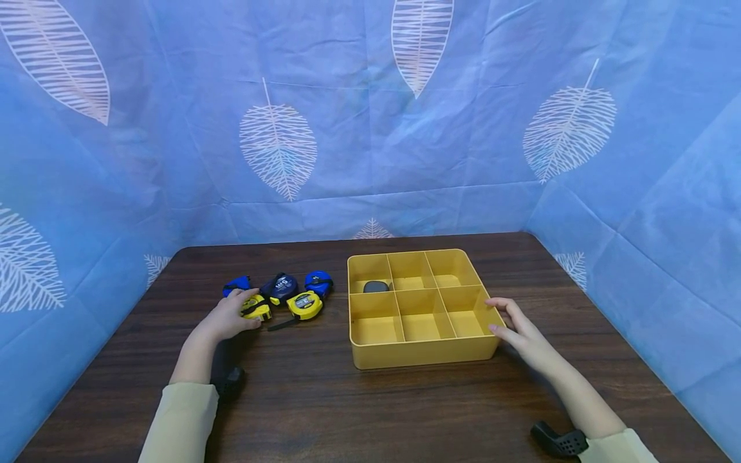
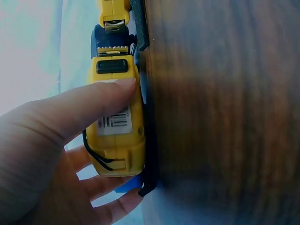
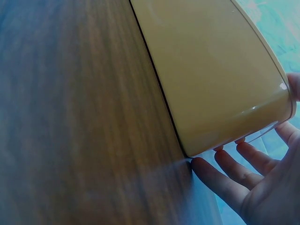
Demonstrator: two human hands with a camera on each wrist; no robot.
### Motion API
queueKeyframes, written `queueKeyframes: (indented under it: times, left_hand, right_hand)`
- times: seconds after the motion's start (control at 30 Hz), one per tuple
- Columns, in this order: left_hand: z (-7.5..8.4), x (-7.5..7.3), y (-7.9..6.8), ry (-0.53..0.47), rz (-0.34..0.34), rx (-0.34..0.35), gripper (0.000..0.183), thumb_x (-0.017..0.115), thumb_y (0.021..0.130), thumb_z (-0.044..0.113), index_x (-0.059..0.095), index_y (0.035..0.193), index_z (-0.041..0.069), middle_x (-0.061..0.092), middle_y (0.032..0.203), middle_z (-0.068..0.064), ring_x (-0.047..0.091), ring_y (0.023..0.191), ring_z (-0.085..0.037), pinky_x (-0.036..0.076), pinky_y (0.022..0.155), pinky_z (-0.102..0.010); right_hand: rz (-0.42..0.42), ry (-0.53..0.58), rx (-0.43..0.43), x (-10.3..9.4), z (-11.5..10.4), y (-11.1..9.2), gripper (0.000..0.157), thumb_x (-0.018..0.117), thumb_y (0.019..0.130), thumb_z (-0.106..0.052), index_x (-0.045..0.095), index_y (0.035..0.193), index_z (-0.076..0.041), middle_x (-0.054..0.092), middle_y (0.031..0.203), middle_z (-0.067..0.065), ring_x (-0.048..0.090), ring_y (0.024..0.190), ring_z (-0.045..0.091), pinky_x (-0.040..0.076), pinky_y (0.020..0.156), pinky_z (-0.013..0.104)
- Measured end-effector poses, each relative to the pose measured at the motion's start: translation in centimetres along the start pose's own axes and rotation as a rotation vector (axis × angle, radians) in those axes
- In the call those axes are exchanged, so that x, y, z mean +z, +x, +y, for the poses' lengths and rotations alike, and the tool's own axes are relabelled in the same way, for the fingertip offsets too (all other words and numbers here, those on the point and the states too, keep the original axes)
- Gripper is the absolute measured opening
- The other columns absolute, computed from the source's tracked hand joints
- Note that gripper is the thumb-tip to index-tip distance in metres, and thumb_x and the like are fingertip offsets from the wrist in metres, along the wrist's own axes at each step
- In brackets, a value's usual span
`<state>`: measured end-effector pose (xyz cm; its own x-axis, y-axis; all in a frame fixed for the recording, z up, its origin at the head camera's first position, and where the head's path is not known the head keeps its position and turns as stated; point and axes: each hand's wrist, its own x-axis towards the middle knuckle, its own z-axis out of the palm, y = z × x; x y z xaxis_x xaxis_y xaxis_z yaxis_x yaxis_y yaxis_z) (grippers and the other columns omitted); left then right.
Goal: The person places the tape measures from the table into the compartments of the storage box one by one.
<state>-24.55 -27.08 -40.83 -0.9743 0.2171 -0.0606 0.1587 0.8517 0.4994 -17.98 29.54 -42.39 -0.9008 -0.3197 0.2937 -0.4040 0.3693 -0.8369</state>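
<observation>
My left hand (image 1: pixel 228 317) grips a yellow tape measure (image 2: pixel 129 149) at the left of the table. Its thumb lies across the barcode side, and the fingers reach behind the case. Just beyond are a dark blue tape measure (image 1: pixel 284 287), a second yellow tape measure (image 1: pixel 305 305) with a black strap, a bright blue one (image 1: pixel 318 281) and another blue one (image 1: pixel 235 285) partly hidden. At the right end of a yellow compartment box (image 1: pixel 425 352), my right hand (image 1: pixel 529 339) holds the wall, fingertips against its outer side. A dark rounded object (image 1: pixel 376 287) sits in the back left compartment.
The box stands on a dark wooden table (image 1: pixel 324 411), divided into several compartments. Blue cloth (image 1: pixel 359 141) with white leaf patterns hangs behind the table and along both sides. A black wrist device (image 1: pixel 558 441) is at the right sleeve.
</observation>
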Motion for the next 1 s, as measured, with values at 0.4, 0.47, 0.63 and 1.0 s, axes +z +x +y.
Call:
queueKeyframes:
  times: [0.4,0.47,0.63,1.0]
  left_hand:
    - [-0.3,0.0,0.1,-0.040,0.012,0.014,0.070,0.073,0.085,0.022,0.039,0.142,-0.003,0.028,0.143,-0.036,0.031,0.127,-0.054,0.030,0.097,-0.067]
    - [-0.5,0.1,0.2,-0.044,0.017,0.014,0.070,0.073,0.085,0.022,0.040,0.142,-0.002,0.027,0.144,-0.035,0.029,0.128,-0.054,0.029,0.097,-0.067]
    - [-0.9,0.1,0.3,-0.055,0.028,0.011,0.072,0.075,0.083,0.024,0.043,0.141,-0.001,0.027,0.144,-0.035,0.026,0.130,-0.054,0.028,0.097,-0.068]
    - [-1.3,0.2,0.3,-0.094,0.048,0.010,0.077,0.079,0.079,0.029,0.043,0.140,-0.003,0.034,0.142,-0.032,0.024,0.131,-0.053,0.026,0.100,-0.067]
  right_hand:
    - [-0.008,0.011,-0.017,-0.1,0.1,0.1,0.041,0.047,0.098,-0.002,0.034,0.137,0.005,0.032,0.136,0.021,0.039,0.117,0.009,0.045,0.079,0.019]
    - [-0.007,0.008,-0.016,-0.1,0.1,0.1,0.041,0.047,0.098,-0.002,0.034,0.137,0.005,0.033,0.136,0.021,0.039,0.117,0.009,0.045,0.079,0.019]
    - [-0.005,0.007,-0.011,-0.1,0.1,0.1,0.041,0.048,0.098,-0.002,0.034,0.136,0.005,0.033,0.136,0.022,0.040,0.116,0.011,0.047,0.078,0.020]
    - [-0.006,0.005,0.000,-0.1,-0.1,0.1,0.042,0.048,0.098,-0.002,0.034,0.137,0.005,0.033,0.136,0.022,0.043,0.113,0.013,0.048,0.077,0.023]
